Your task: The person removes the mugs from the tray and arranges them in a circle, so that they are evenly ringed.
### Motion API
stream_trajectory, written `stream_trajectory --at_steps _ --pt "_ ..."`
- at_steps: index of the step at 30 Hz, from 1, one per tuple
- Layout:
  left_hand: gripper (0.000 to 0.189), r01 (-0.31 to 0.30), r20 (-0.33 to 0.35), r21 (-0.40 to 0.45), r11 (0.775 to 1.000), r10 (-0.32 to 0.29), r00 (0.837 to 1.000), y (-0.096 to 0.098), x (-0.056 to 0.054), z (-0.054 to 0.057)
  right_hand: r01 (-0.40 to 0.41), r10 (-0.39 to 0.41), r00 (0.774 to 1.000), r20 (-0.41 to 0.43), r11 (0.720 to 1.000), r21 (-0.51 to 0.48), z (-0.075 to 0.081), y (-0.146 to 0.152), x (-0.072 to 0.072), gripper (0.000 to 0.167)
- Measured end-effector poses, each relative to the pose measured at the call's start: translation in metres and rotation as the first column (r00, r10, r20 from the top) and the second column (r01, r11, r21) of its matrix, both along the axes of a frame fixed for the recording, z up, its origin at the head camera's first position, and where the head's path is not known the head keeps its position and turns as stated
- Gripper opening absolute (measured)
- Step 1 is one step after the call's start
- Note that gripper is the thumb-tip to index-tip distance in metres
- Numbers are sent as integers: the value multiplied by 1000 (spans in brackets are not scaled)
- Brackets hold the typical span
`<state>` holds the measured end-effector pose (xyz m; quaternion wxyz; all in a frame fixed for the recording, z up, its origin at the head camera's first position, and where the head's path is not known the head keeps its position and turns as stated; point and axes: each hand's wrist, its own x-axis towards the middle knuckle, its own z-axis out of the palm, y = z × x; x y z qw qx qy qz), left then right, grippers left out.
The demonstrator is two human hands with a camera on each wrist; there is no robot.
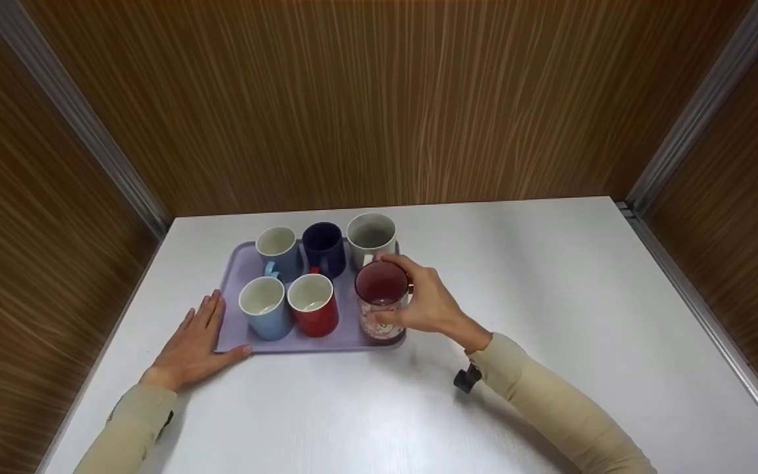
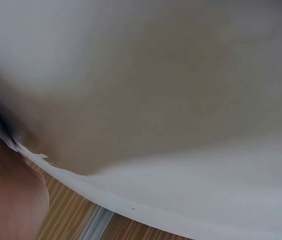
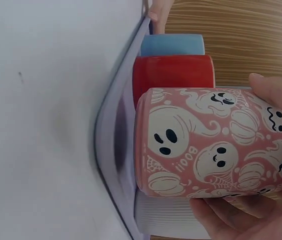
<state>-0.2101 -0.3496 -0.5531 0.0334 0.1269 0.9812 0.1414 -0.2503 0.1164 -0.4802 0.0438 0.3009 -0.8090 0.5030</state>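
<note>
In the head view my right hand [image 1: 430,301] grips a pink mug [image 3: 206,145] patterned with white ghosts and pumpkins, thumb and fingers around its sides. The mug is over the front right of a lilac tray [image 1: 237,266]; whether its base touches cannot be told. Left of it are a red mug [image 1: 318,321] and a light blue mug [image 1: 271,324]. Behind stand a grey-blue mug [image 1: 291,264], a dark blue mug [image 1: 324,242] and a white mug [image 1: 371,234]. My left hand [image 1: 191,349] rests with straight fingers at the tray's front left corner.
The tray lies on a white table [image 1: 550,296]. Wood-grain panels [image 1: 379,105] enclose the back and both sides, with metal strips at the corners. Mostly blurred white surface fills the left wrist view.
</note>
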Motion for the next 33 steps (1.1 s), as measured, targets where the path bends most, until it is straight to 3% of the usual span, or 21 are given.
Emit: stream_trajectory --at_steps 19,33 --pt "122 1 -16 20 1000 -1 1000 0 0 0 22 -23 998 -58 999 -27 40 26 -2 91" --pt "124 5 1 12 1000 -5 1000 1 0 1 190 -189 981 -49 982 14 61 72 -14 90"
